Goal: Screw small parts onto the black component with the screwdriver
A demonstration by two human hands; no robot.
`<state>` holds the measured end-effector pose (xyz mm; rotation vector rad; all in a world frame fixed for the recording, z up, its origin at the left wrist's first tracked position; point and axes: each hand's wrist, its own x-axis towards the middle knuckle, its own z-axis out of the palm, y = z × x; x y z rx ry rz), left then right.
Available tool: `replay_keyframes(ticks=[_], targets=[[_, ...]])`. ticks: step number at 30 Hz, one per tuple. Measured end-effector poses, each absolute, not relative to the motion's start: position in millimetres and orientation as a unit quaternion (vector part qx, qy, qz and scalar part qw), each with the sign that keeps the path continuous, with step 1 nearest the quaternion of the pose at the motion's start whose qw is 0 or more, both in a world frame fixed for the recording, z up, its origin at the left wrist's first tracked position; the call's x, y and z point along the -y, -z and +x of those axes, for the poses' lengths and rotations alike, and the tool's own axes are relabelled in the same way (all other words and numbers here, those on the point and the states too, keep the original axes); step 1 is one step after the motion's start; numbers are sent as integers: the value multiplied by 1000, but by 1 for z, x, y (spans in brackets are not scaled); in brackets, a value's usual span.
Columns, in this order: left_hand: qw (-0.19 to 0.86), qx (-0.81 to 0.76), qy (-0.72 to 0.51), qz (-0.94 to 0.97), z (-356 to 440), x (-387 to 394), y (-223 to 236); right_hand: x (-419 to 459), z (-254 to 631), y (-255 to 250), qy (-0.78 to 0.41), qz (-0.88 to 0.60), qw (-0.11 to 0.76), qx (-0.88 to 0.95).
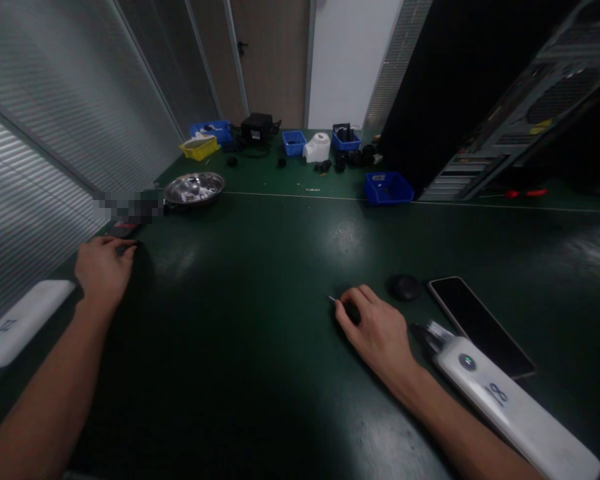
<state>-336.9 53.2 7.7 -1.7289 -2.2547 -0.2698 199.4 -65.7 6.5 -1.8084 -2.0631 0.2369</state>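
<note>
My right hand (377, 330) is closed in a pinch on a small thin silvery piece (331, 299), whose pale tip pokes out past the thumb and forefinger just above the green table. At the left, my left hand (104, 267) has its thumb and fingertips together near the table edge. A small dark bit shows at those fingertips, too blurred to name. Just beyond them lies a dark flat object (125, 228), partly covered by a pixelated patch. A round black lid-like thing (405, 287) rests to the right of my right hand.
A phone (480, 323) and a white device marked 18 (517, 407) lie at the right. Another white device (27, 320) is at the left. Farther back stand a steel bowl (195, 189), a blue bin (389, 189), a yellow tray (200, 148) and a computer case (510, 127).
</note>
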Motion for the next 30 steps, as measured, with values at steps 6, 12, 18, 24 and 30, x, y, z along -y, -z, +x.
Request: replay_keyframes(ticks=[6, 12, 18, 24, 30], targets=[[97, 789, 131, -593, -321, -56, -16, 65, 199, -3, -80, -645, 193, 735], [-80, 582, 268, -764, -169, -26, -33, 64, 198, -3, -77, -647, 197, 733], [-228, 339, 264, -874, -48, 14, -6, 66, 198, -3, -96, -635, 210, 737], [-231, 320, 272, -878, -45, 16, 5, 67, 195, -3, -131, -584, 240, 765], [-281, 315, 252, -871, -46, 16, 2, 67, 195, -1, -131, -558, 234, 785]])
